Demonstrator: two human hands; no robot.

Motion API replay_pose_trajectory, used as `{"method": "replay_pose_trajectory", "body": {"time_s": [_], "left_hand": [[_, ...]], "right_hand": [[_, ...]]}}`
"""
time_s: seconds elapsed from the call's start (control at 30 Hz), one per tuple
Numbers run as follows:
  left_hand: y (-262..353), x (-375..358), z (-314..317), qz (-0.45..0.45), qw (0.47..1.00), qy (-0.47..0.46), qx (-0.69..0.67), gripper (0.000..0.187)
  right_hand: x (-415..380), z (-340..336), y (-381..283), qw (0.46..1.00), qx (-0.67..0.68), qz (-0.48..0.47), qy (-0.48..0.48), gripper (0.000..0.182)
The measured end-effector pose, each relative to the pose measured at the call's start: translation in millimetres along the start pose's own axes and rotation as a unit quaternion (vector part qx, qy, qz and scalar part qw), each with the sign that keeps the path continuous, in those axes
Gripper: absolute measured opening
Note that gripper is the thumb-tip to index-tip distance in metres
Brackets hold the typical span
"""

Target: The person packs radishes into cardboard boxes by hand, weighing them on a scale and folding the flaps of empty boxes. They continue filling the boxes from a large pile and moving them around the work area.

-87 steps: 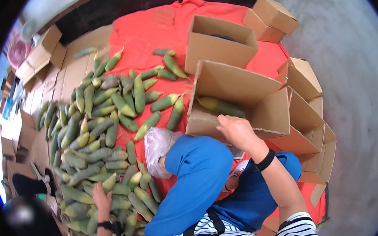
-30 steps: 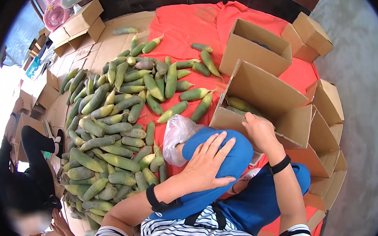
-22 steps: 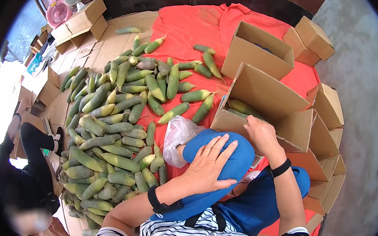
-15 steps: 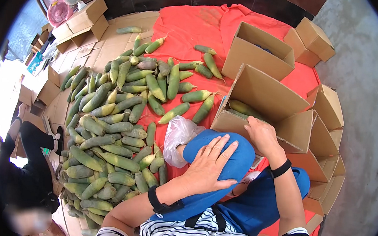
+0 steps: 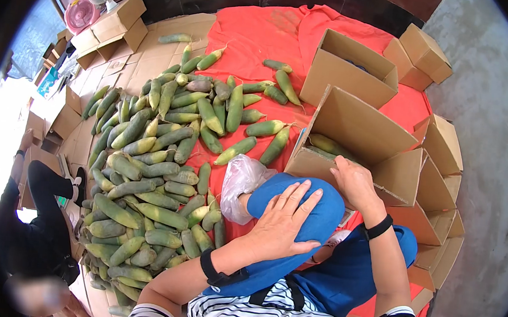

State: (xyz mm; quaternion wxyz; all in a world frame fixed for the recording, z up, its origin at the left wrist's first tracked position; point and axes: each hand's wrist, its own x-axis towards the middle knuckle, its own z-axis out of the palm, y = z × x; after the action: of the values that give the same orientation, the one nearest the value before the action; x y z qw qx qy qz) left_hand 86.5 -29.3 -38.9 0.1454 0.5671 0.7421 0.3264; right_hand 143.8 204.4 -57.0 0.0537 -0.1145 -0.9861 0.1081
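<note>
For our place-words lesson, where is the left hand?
In the head view, the left hand lies just below centre on the blue knee, between the radish pile and the right hand.

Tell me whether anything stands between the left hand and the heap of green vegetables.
Partly: the left hand rests on the blue-trousered knee, and that knee's edge and the plastic bag around the foot lie between it and the heap. Nothing visible stands above them, so reaching over looks open.
</note>
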Motion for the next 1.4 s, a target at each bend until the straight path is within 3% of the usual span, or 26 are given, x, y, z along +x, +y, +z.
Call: {"method": "replay_pose_trajectory", "body": {"time_s": [1.23, 1.4], "left_hand": [[-4, -5, 2, -0.017, 0.999, 0.021, -0.034, 0.094], [-16, -11, -17, -0.011, 0.992, 0.043, -0.116, 0.094]], "right_hand": [[2, -1, -2, 1.000, -0.011, -0.011, 0.003, 0.020], [1, 0, -1, 1.000, -0.004, -0.011, 0.013, 0.020]]}}
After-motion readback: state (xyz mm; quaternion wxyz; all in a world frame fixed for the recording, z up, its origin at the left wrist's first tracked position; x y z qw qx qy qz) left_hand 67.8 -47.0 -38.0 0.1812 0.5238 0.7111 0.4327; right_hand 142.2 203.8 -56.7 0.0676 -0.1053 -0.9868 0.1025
